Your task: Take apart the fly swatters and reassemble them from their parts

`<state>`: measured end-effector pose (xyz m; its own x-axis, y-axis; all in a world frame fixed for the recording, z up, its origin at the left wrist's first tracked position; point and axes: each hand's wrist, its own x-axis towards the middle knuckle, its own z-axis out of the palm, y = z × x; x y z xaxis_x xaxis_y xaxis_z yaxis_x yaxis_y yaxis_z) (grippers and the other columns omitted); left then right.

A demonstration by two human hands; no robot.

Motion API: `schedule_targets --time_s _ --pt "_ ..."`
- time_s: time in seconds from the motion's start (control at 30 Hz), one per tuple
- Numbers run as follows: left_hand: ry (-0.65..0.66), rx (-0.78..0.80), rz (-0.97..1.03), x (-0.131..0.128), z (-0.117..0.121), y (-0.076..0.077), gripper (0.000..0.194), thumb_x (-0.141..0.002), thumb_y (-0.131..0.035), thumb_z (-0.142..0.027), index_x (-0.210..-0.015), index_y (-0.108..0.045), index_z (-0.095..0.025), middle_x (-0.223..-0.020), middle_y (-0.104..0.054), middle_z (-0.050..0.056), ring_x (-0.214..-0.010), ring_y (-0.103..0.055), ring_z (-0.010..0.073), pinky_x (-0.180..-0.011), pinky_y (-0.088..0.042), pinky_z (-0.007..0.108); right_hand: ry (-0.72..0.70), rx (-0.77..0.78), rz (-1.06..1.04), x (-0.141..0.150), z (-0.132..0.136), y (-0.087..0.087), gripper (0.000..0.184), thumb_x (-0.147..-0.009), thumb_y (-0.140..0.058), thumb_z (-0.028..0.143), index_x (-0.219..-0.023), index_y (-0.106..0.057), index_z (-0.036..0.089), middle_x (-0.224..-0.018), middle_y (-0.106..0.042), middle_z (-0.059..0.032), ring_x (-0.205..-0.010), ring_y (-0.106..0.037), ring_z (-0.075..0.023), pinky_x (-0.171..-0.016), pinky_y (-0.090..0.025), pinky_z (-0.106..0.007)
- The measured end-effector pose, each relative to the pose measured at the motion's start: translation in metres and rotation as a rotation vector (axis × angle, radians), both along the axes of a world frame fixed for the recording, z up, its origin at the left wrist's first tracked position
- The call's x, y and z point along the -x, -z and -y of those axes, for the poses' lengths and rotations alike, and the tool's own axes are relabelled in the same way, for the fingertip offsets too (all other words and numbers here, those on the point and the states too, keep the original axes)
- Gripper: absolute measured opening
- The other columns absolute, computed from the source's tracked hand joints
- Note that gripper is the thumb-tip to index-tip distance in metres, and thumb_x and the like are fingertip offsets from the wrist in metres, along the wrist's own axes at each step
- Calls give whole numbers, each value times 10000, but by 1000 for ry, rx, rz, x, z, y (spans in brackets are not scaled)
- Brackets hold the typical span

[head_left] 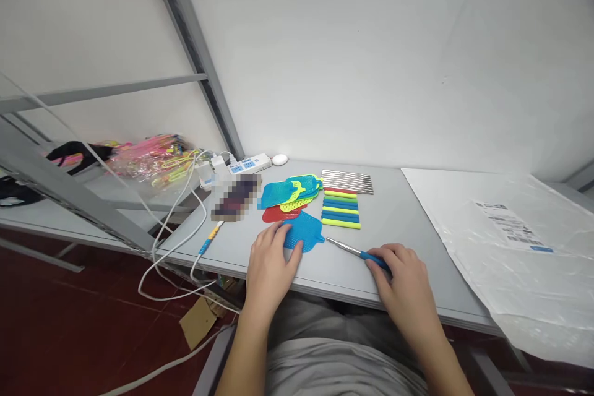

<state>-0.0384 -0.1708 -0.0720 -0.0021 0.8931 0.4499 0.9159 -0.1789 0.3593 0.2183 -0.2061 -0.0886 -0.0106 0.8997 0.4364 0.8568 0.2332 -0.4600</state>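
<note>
Left hand (271, 263): rests on blue mesh head (306, 232), grip apart.
Right hand (404, 272): holds blue handle (375, 259), grip clamped; points metal rod (346, 247) toward mesh neck, just apart.
Blue mesh head: lies flat on bench (394, 216).
Coloured tubes (341, 211): lie side by side, near silver rods (347, 182).

Perforated head (305, 233) blue (mesh-like), handle (377, 260) blue, rod (343, 246) silver

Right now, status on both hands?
Left hand on blue mesh paddle. Right hand gripping blue-handled metal rod, tip near paddle's neck. No obstruction visible between them.
</note>
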Motion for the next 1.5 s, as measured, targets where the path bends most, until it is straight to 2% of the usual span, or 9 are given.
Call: schedule_targets --time_s 0.3,0.77,1.0,1.13,1.27,1.37,1.5 --pt "13 -29 -57 0 1 1 351 -900 -534 -382 -1186 -627 -201 -1287 -593 112 -1200 -506 305 -1014 -435 471 -66 31 12 -2 0 -4 163 -940 -524 356 -1008 -644 269 -963 -615 -58 -903 -543 -247 -768 -376 -402" --pt "54 -16 -67 1 3 -1 314 -875 -547 -361 -1151 -635 -241 -1289 -592 83 -1174 -520 303 -998 -430 460 13 41 50 2 2 -6 154 -941 -513 330 -1015 -633 271 -970 -617 -54 -914 -532 -254 -772 -357 -411" --pt "110 19 19 3 6 -5 272 -866 -570 -360 -1111 -643 -266 -1293 -595 57 -1184 -523 292 -1007 -425 459 -30 1 50 1 1 -5 167 -953 -481 320 -987 -624 241 -962 -623 -69 -890 -541 -241 -747 -379 -390" --pt "88 2 282 4 7 -6 229 -890 -560 -365 -1084 -627 -263 -1256 -618 42 -1171 -546 260 -995 -442 418 -43 3 30 1 2 -6 150 -960 -476 303 -979 -604 229 -965 -624 -66 -890 -546 -238 -762 -394 -386" --pt "78 -123 778 2 6 -4 246 -874 -609 -348 -1089 -592 -230 -1189 -635 66 -1141 -580 222 -986 -461 360 -79 -8 -23 2 4 -7 152 -970 -455 298 -996 -584 223 -992 -631 -72 -909 -571 -229 -773 -420 -373" --pt "9 -211 1141 -4 4 -2 320 -822 -671 -315 -1110 -557 -234 -1133 -641 62 -1086 -611 193 -943 -486 326 -92 -19 -43 5 5 -6 143 -968 -453 290 -1016 -573 229 -972 -647 -58 -860 -590 -210 -749 -447 -350" --pt "18 -86 1430 -13 1 0 378 -807 -701 -385 -1131 -576 -236 -1129 -656 52 -992 -642 166 -870 -514 294 -99 -61 -29 8 7 -5 167 -971 -441 269 -1064 -574 232 -947 -661 -59 -832 -604 -211 -724 -463 -341"
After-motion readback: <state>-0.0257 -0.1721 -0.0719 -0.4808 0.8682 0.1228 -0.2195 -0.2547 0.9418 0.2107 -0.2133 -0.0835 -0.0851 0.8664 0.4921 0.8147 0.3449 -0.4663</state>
